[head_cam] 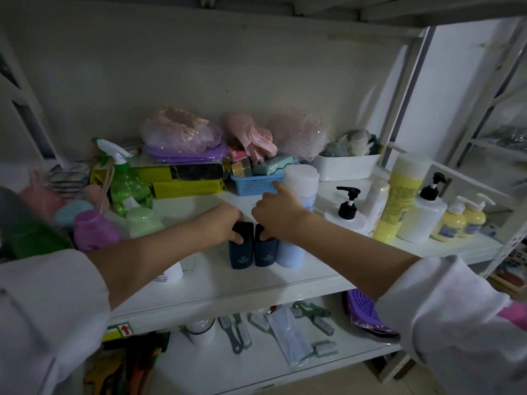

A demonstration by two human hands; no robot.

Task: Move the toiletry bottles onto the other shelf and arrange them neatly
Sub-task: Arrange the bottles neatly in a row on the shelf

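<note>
Two dark navy bottles stand side by side near the front of the white shelf [256,283]. My left hand [221,225] grips the top of the left navy bottle [241,252]. My right hand [275,212] pinches the top of the right navy bottle [265,252], its index finger pointing up. A light blue bottle [291,253] touches the right navy one, and a taller white-capped blue bottle [303,183] stands behind my right hand. To the right stand pump bottles [346,215], a tall yellow bottle [399,195] and small yellow pump bottles [453,220].
At left are a green spray bottle [125,181], a purple bottle [95,230] and a pale green jar [144,220]. Behind sit a blue basket [256,185], a white tub [346,166] and bagged items. Brushes [236,332] lie on the lower shelf.
</note>
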